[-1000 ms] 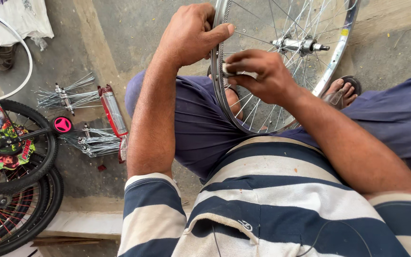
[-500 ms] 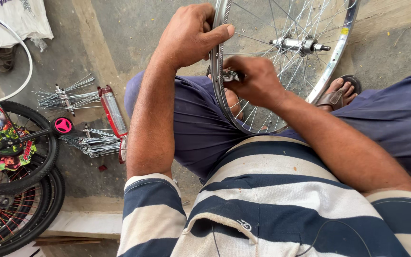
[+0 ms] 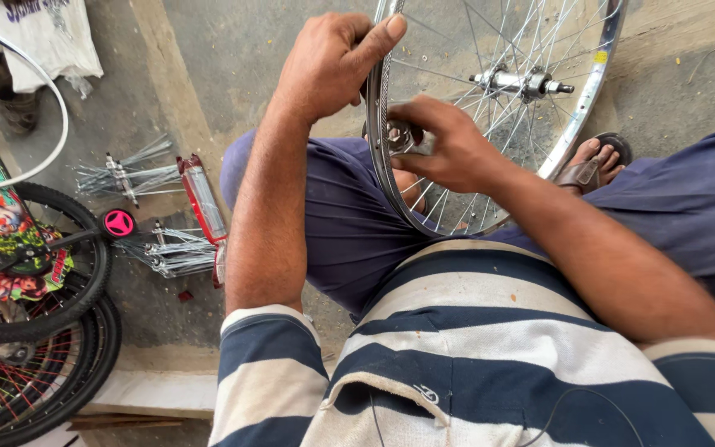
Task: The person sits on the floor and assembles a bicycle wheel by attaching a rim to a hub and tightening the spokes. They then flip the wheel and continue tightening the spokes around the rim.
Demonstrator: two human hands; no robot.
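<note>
Stripes of a blue-and-white shirt fill the near edge. Beyond it, a bicycle wheel stands upright between the knees, braced so both hands can work its rim. The left hand clamps the rim, thumb over the top, apparently steadying it. The right hand reaches among the spokes, fingers pinched narrow on a small metal tool, mostly hidden. Farther left, loose spoke bundles lie on the floor beside tyred wheels, cut off.

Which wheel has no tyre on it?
The silver wheel gripped by both hands: bare metal rim. The two wheels at far left wear black tyres.
</note>
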